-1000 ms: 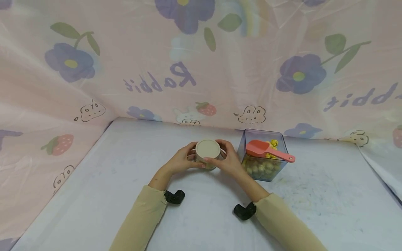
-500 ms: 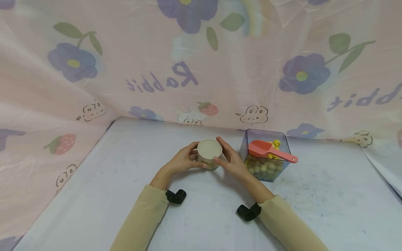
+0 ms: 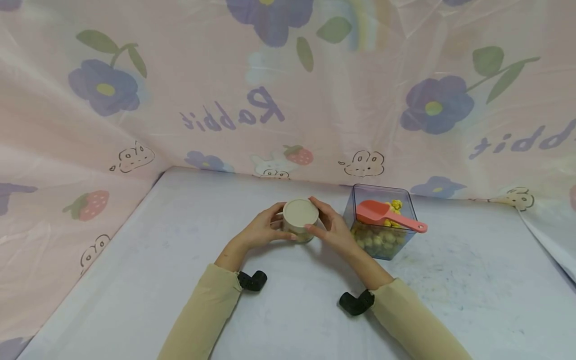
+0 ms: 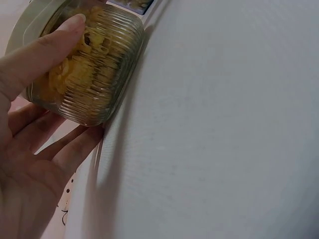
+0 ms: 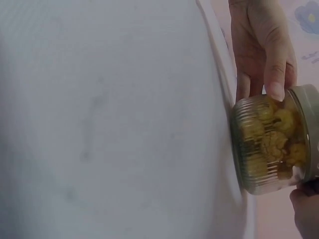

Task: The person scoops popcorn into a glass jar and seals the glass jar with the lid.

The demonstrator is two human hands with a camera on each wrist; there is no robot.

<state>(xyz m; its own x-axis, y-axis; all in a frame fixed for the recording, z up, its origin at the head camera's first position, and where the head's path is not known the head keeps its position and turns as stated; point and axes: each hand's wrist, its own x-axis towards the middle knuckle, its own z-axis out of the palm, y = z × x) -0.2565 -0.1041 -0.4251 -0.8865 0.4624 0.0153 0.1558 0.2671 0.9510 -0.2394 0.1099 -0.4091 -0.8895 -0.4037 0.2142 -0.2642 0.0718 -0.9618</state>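
A ribbed glass jar (image 4: 102, 64) with yellow popcorn (image 5: 274, 134) inside stands upright on the white table, topped by a flat cream lid (image 3: 300, 213). My left hand (image 3: 258, 231) holds the jar's glass side from the left, thumb at the front and fingers behind, as the left wrist view (image 4: 35, 154) also shows. My right hand (image 3: 335, 231) grips the lid from the right, with its thumb on the near edge and its fingers at the far side. Only a small part of this hand shows in the right wrist view.
Right of the jar stands a clear bluish plastic box (image 3: 387, 194) holding popcorn (image 3: 378, 241). A coral-pink scoop (image 3: 371, 212) lies across it, its handle over the right rim. Behind the white table (image 3: 202, 210) hangs a pink patterned sheet (image 3: 216, 60).
From a second ago, my right hand's fingers have shifted slightly around the lid, and the thumb has slid toward the right. My left hand keeps its hold; the jar stays in place.
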